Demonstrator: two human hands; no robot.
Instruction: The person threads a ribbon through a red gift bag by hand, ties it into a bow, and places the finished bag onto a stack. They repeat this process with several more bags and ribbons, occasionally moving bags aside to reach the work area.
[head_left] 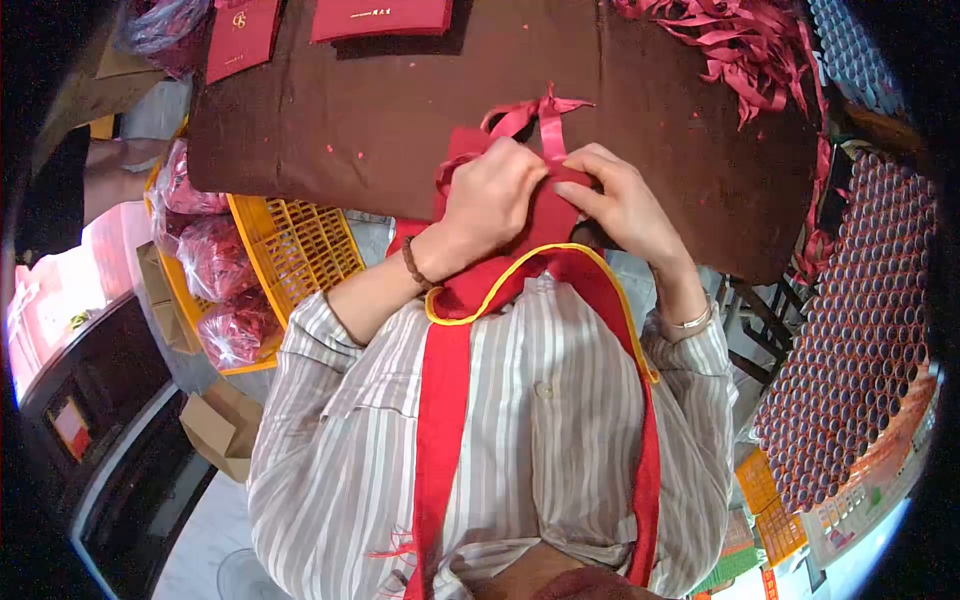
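In front of my chest, both hands work close together at the table's near edge. My left hand [495, 190], with a beaded bracelet at its wrist, is closed, its fingertips pinching at the base of a red ribbon [551, 135]. My right hand [625, 200] also pinches there, thumb and forefinger closed at the same spot. The ribbon's loose ends stick up and lie across the cloth beyond. Beneath the hands is a flat red piece [550, 215], perhaps a bag or card; the hands partly hide it. Its exact kind cannot be made out.
On the brown-covered table [400, 120] lie a stack of red printed covers [382, 18], another red one [242, 40] and a ribbon pile [745, 55]. Yellow crates [300, 250] with bagged red goods [215, 258] stand left. Sheets of small round pieces [850, 320] stand right.
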